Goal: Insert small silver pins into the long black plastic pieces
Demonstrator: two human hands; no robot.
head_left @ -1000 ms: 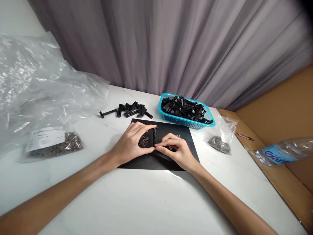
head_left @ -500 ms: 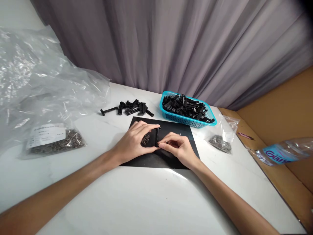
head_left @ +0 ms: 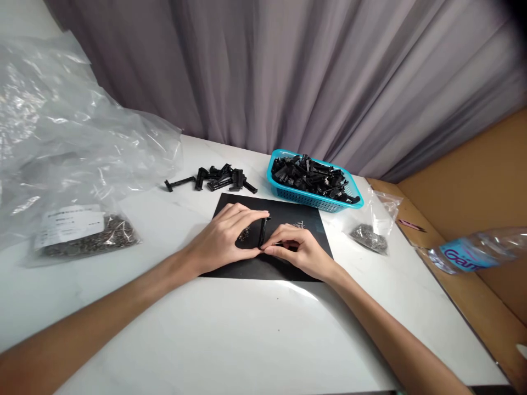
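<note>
Between thumb and fingers of my left hand (head_left: 226, 236) a narrow black plastic part (head_left: 262, 231) is gripped by its two ends, above a black mat (head_left: 263, 270). My right hand (head_left: 300, 247) is pinched at the part's near end. Whatever sits between the right fingertips is too small to make out. Partly behind my left fingers lies a little heap of small metal pieces (head_left: 244, 234) on the mat. A second scatter of small silvery pieces (head_left: 299, 224) shows just beyond my right hand.
Behind the mat are several loose black parts (head_left: 222, 178) and a blue basket (head_left: 357, 202) heaped with similar parts. Bags of small metal pieces lie left (head_left: 93, 236) and right (head_left: 369, 237). Large clear plastic (head_left: 82, 131) covers the left. A bottle (head_left: 465, 255) and pen (head_left: 411, 225) are at right.
The black part has tilted slightly in my left hand. My right hand has shifted a little left at its near end, uncovering more of the silvery pieces behind. The view has moved slightly.
</note>
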